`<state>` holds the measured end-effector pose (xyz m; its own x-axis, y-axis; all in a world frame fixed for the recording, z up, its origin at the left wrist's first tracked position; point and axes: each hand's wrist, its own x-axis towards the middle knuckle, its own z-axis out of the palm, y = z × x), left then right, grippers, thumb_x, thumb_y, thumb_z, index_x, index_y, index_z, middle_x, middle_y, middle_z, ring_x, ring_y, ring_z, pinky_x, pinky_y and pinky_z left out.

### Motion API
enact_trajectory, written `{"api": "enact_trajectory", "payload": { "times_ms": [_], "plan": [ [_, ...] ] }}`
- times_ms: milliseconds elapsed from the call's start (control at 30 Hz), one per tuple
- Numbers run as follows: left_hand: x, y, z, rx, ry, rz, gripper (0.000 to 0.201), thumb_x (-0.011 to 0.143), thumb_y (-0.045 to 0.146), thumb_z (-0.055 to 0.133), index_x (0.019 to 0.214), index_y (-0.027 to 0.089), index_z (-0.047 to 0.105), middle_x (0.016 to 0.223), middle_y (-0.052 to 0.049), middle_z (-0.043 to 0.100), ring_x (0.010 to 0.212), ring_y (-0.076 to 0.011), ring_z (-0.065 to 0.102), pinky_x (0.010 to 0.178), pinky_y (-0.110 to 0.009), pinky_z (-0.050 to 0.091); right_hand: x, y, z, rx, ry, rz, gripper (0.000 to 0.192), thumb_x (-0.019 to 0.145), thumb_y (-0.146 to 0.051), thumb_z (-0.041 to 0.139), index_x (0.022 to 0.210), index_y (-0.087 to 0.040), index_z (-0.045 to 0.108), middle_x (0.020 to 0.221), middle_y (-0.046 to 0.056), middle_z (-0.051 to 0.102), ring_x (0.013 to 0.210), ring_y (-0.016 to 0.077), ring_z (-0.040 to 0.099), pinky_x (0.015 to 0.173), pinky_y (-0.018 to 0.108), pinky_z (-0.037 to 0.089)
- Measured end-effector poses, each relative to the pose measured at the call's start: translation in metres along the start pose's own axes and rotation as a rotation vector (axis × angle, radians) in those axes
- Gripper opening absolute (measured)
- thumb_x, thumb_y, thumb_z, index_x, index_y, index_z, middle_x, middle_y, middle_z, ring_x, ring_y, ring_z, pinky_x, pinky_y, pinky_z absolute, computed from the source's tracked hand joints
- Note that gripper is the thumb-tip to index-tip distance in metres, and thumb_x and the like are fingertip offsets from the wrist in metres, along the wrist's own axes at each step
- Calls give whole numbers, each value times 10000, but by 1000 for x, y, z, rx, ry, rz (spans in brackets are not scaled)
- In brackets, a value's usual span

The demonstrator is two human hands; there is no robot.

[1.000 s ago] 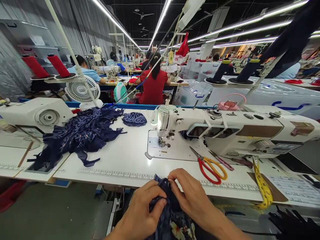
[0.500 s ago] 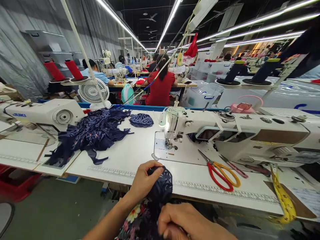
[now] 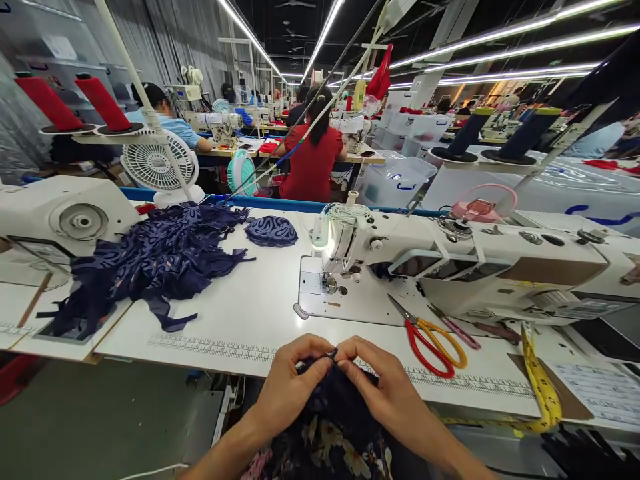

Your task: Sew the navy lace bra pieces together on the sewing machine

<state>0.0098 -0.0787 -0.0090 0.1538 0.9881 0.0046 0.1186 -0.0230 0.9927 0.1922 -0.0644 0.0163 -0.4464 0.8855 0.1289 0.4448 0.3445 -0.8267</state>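
Both hands pinch the upper edge of a dark navy fabric piece [image 3: 336,395] in front of the table edge. My left hand [image 3: 293,380] grips it between thumb and fingers. Close beside it, fingertips nearly touching, my right hand [image 3: 380,383] pinches the same edge. Below the hands the fabric hangs over a dark floral cloth [image 3: 330,450]. Ahead stands a white sewing machine [image 3: 395,243], its lamp lit above the needle plate [image 3: 315,283]. A small patterned navy piece [image 3: 271,231] lies left of the machine head.
A heap of navy fabric pieces [image 3: 155,253] covers the left tabletop. Red-and-orange-handled scissors [image 3: 433,340] lie at right, near a yellow tape measure [image 3: 543,393]. A second sewing machine [image 3: 75,213] stands far left. A white fan [image 3: 160,163] and seated people are beyond the table.
My right hand has come up from low in front to meet my left hand at the fabric's edge. The view has shifted slightly to the right.
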Motion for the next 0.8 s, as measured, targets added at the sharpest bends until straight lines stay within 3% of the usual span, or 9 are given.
{"api": "enact_trajectory", "payload": {
  "times_ms": [67,133,267,367,433,500,633,700,800],
  "plan": [
    [-8,-2,3,152,170,78,150,911,295,548,1017,221,624,961,-41,669,928,-200,613,845,-308,463,4,3,-1,21,28,10,194,982,-329,449,863,-233,569,851,31,614,799,180,569,722,286,453],
    [-16,-4,6,271,263,137,141,938,289,496,1011,231,602,960,-48,633,903,-193,598,801,-299,460,8,5,-1,43,57,-1,192,976,-331,460,868,-229,581,864,38,618,814,184,572,736,286,455],
    [-19,-3,11,270,110,11,147,931,333,507,914,215,594,810,-17,558,692,-151,528,630,-260,419,14,10,2,92,69,-32,178,972,-317,473,877,-229,595,862,33,614,795,173,571,726,275,456],
    [-11,-2,10,33,64,-48,234,920,382,520,784,192,528,809,-13,517,746,-147,512,675,-245,435,16,13,5,94,83,-31,165,972,-309,477,874,-231,585,849,27,602,773,166,561,698,271,448],
    [-6,-2,6,-93,41,-84,246,945,403,474,810,198,494,792,-1,501,731,-138,508,663,-234,440,17,14,7,82,92,-26,171,976,-307,469,863,-230,571,846,27,594,766,164,553,690,274,444],
    [-3,-2,1,1,49,-81,202,970,371,419,870,212,491,785,3,508,702,-138,511,637,-238,431,16,15,8,67,99,-31,176,980,-301,456,861,-230,565,850,30,589,766,163,549,693,278,447],
    [1,0,-7,478,157,147,150,937,265,461,1063,249,541,926,-38,578,857,-199,568,735,-302,435,15,17,10,65,77,-59,167,987,-285,437,902,-234,571,860,35,585,767,165,543,691,284,454],
    [5,3,-7,521,127,192,206,897,282,558,1100,254,537,934,-31,595,860,-201,576,737,-303,440,14,18,11,77,71,-67,164,989,-288,429,925,-237,571,878,42,593,791,173,555,704,289,458],
    [9,6,-4,434,100,139,102,867,293,624,902,225,558,826,4,595,752,-159,560,690,-268,434,14,17,10,91,78,-62,158,982,-297,444,922,-238,577,886,45,604,814,181,569,715,291,463]
  ]
}}
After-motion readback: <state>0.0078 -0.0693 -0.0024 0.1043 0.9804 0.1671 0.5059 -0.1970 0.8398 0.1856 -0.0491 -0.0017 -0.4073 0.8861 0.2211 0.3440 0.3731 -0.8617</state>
